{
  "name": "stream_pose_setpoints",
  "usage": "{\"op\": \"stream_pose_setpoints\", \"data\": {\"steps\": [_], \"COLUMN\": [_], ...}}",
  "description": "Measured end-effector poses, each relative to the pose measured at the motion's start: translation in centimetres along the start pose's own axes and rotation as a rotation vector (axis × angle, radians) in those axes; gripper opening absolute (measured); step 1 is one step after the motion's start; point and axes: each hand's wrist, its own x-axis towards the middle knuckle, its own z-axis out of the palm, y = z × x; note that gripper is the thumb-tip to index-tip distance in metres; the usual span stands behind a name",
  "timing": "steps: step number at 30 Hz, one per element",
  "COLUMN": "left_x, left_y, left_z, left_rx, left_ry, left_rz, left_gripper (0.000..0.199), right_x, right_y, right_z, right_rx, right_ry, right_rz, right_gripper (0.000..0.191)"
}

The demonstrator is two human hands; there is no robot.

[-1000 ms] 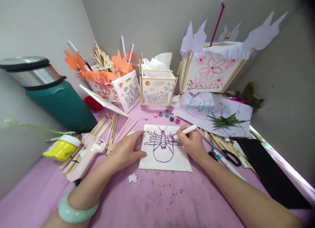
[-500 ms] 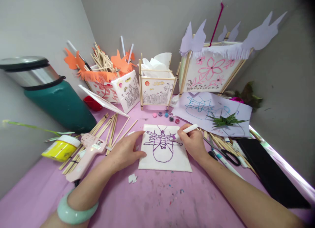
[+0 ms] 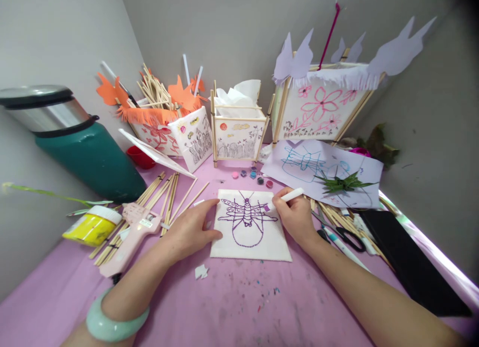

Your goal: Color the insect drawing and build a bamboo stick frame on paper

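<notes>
A white square panel (image 3: 275, 244) lies flat with a purple line drawing of a winged insect (image 3: 247, 217) on it. My right hand (image 3: 297, 218) is closed around a white marker pen (image 3: 292, 194), its purple tip end over the insect's right wing. Whether the tip touches the surface I cannot tell. With thumb and fingers apart, my left hand (image 3: 192, 229) rests at the panel's left edge, thumb and fingertips on its border. A pale green bangle (image 3: 118, 327) circles my left wrist.
Left are a pink glue gun (image 3: 132, 237), a yellow paint jar (image 3: 93, 226), bundled sticks and a teal bottle (image 3: 90, 152). Decorated boxes (image 3: 241, 137) stand behind. At right lie scissors (image 3: 350, 238), a purple sheet (image 3: 277, 160) bearing a leafy sprig, and a black flat object (image 3: 404, 257).
My right hand and the marker have shifted slightly to the right along the insect's right wing. My left hand and the panel keep their places.
</notes>
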Motion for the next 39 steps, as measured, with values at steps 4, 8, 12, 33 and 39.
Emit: {"op": "stream_pose_setpoints", "data": {"steps": [4,8,12,33,39], "left_x": [0.00,-0.02,0.04,-0.09,-0.17], "left_y": [0.02,0.39,0.43,0.43,0.69], "left_z": [0.01,-0.20,-0.18,-0.30,-0.45], "left_rx": [-0.002,0.003,0.005,0.011,0.011], "left_ry": [0.000,-0.005,-0.007,-0.016,-0.022], "left_rz": [0.007,-0.007,-0.017,-0.014,-0.025], "left_gripper": [0.067,0.066,0.068,0.067,0.066], "right_x": [0.00,-0.01,-0.02,-0.50,-0.55], "right_y": [0.14,0.21,0.09,0.28,0.48], "right_z": [0.06,0.09,-0.10,0.08,0.27], "right_rx": [-0.006,-0.002,-0.017,0.062,0.061], "right_ry": [-0.005,-0.020,0.017,-0.065,-0.084], "right_rz": [-0.003,-0.006,-0.029,-0.002,0.001], "right_gripper": [0.012,0.011,0.012,0.012,0.011]}}
